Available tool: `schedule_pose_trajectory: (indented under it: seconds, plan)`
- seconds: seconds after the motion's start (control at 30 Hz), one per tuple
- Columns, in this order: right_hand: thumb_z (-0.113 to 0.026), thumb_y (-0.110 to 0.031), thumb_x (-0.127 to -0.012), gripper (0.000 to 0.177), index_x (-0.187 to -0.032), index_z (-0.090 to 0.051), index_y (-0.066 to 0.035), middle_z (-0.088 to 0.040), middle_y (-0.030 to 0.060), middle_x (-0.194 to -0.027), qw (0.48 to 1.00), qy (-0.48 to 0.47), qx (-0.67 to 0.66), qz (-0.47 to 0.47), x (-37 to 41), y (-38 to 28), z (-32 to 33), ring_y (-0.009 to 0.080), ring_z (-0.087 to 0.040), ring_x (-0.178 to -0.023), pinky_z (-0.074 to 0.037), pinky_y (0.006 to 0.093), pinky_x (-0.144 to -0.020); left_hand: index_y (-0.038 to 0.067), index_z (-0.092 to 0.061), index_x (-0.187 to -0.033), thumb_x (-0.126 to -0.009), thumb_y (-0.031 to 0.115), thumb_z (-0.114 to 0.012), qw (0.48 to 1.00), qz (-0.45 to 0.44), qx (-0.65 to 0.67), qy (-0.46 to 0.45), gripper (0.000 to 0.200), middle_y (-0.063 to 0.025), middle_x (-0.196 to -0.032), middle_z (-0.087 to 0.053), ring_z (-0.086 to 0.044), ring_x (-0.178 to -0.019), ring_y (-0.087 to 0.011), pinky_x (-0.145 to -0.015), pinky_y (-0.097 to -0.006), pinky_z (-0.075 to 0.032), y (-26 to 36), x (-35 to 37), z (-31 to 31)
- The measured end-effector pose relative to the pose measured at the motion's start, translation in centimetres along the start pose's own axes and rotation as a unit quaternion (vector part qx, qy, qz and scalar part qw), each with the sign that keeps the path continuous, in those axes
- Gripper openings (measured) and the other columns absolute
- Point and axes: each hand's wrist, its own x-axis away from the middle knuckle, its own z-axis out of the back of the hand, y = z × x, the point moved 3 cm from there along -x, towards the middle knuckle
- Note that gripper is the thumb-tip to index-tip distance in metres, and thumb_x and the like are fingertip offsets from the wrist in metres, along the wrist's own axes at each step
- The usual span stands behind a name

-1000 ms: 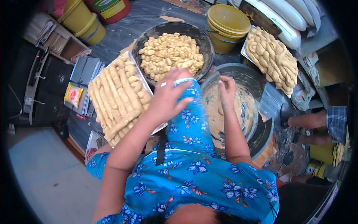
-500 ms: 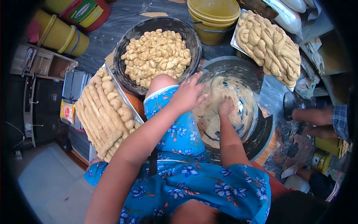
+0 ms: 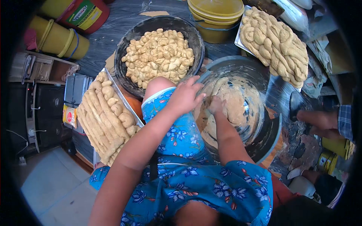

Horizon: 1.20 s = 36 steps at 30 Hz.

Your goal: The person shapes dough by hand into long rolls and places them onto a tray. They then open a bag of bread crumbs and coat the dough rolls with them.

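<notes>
A large black basin (image 3: 274, 132) sits in front of me with a wet, beige, flour-like mixture (image 3: 237, 100) spread over its bottom. Down in that mixture is my right hand (image 3: 217, 105), its fingers partly covered and seemingly stretched out. My left hand (image 3: 186, 97) lies with fingers apart over the basin's left rim, beside my knee. Behind it, a second black tub (image 3: 121, 81) holds many small dough pieces (image 3: 160, 56). To the left, a tray (image 3: 122, 96) carries long dough strips and rounder lumps (image 3: 102, 116).
Braided dough (image 3: 275, 45) lies on another tray at the upper right. Lidded yellow buckets (image 3: 217, 22) stand behind the basin, with a red bucket (image 3: 85, 15) at the upper left. Another person's legs (image 3: 320, 120) show at the right. A shelf unit (image 3: 43, 71) stands far left.
My right hand has moved left and slightly down through the mixture. My left hand has shifted slightly left, still at the rim. The view has shifted a little.
</notes>
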Motion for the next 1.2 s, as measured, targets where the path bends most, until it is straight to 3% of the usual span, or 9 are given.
schedule_pose_trajectory:
  seconds: [0.03,0.13,0.23,0.43,0.67,0.87,1.03,1.13,1.2]
  plan:
    - [-0.072,-0.024,-0.072,0.046,-0.111,-0.054,-0.007,-0.058,0.0161,-0.115,0.994,0.097,-0.026,0.034,0.2,0.5,-1.1,0.0315,-0.052,-0.115,-0.028,0.0553,-0.107,0.005,-0.061,-0.114,-0.086,0.028,-0.062,1.0,-0.008,-0.007,-0.004,0.036,-0.0183,-0.133,-0.048,-0.052,-0.116,-0.0377,-0.099,-0.0438,-0.041,0.0,0.1,-0.2]
    - [-0.072,-0.017,-0.07,0.043,-0.108,-0.054,-0.005,-0.062,0.0194,-0.103,0.99,0.035,-0.13,0.046,2.6,1.4,-0.2,0.0376,-0.058,-0.102,-0.042,0.0497,-0.093,0.004,-0.061,-0.112,-0.086,0.026,-0.061,1.0,-0.014,-0.007,-0.013,0.034,-0.0175,-0.13,-0.05,-0.053,-0.113,-0.0363,-0.097,-0.0438,-0.042,0.3,0.5,0.0]
    - [-0.069,-0.014,-0.071,0.04,-0.105,-0.054,-0.002,-0.062,0.023,-0.094,0.979,0.056,-0.152,0.123,7.5,2.0,1.2,0.0427,-0.059,-0.091,-0.047,0.0472,-0.081,0.003,-0.062,-0.11,-0.086,0.024,-0.061,1.0,-0.017,0.007,0.002,0.033,-0.0165,-0.125,-0.054,-0.055,-0.111,-0.0355,-0.095,-0.0436,-0.043,0.4,0.9,0.6]
    - [-0.066,-0.012,-0.07,0.032,-0.096,-0.055,0.0,-0.061,0.0272,-0.091,0.974,-0.031,-0.127,0.184,14.1,5.3,-0.7,0.0441,-0.059,-0.091,-0.048,0.0483,-0.078,0.002,-0.062,-0.108,-0.086,0.023,-0.061,0.999,-0.03,0.018,0.009,0.03,-0.0161,-0.111,-0.06,-0.058,-0.103,-0.0349,-0.089,-0.0422,-0.046,0.5,1.8,1.0]
    - [-0.066,-0.016,-0.071,0.028,-0.092,-0.052,-0.004,-0.062,0.0148,-0.079,0.939,-0.122,-0.279,0.162,18.6,6.1,-0.1,0.0331,-0.065,-0.076,-0.049,0.0432,-0.067,0.002,-0.062,-0.107,-0.086,0.023,-0.061,0.999,-0.041,0.026,0.007,0.03,-0.0169,-0.103,-0.061,-0.059,-0.098,-0.0357,-0.086,-0.0427,-0.047,0.7,2.8,0.9]
    - [-0.057,-0.002,-0.081,0.024,-0.1,-0.046,-0.01,-0.057,0.0058,-0.074,0.721,-0.244,-0.645,0.067,19.5,4.3,7.4,0.0185,-0.063,-0.066,-0.053,0.0326,-0.057,0.002,-0.062,-0.107,-0.085,0.024,-0.061,0.998,-0.058,0.025,0.013,0.031,-0.0174,-0.103,-0.061,-0.059,-0.098,-0.0362,-0.086,-0.0425,-0.047,0.9,3.3,0.9]
    - [-0.055,0.0,-0.083,0.039,-0.117,-0.042,-0.013,-0.056,0.0146,-0.096,0.543,-0.213,-0.81,0.055,18.0,3.8,10.1,0.0241,-0.064,-0.073,-0.054,0.0359,-0.054,0.003,-0.062,-0.107,-0.085,0.024,-0.06,0.998,-0.054,0.029,0.004,0.03,-0.0172,-0.104,-0.061,-0.059,-0.098,-0.0356,-0.085,-0.0426,-0.047,1.2,3.7,1.2]
    - [-0.056,-0.004,-0.084,0.05,-0.13,-0.039,-0.011,-0.053,0.0157,-0.104,0.71,-0.105,-0.695,-0.041,15.3,5.2,7.7,0.0271,-0.064,-0.077,-0.056,0.0385,-0.055,0.003,-0.062,-0.107,-0.085,0.024,-0.06,0.998,-0.043,0.039,0.009,0.03,-0.017,-0.104,-0.061,-0.059,-0.098,-0.0355,-0.085,-0.0426,-0.047,1.1,3.9,1.4]
    - [-0.064,-0.011,-0.079,0.068,-0.139,-0.034,-0.009,-0.048,0.0214,-0.123,0.885,-0.009,-0.453,-0.105,11.7,9.2,2.7,0.0349,-0.058,-0.1,-0.053,0.0462,-0.08,0.003,-0.062,-0.107,-0.086,0.024,-0.06,0.998,-0.042,0.041,0.012,0.03,-0.0169,-0.104,-0.061,-0.059,-0.098,-0.0354,-0.085,-0.0426,-0.048,1.0,4.0,1.5]
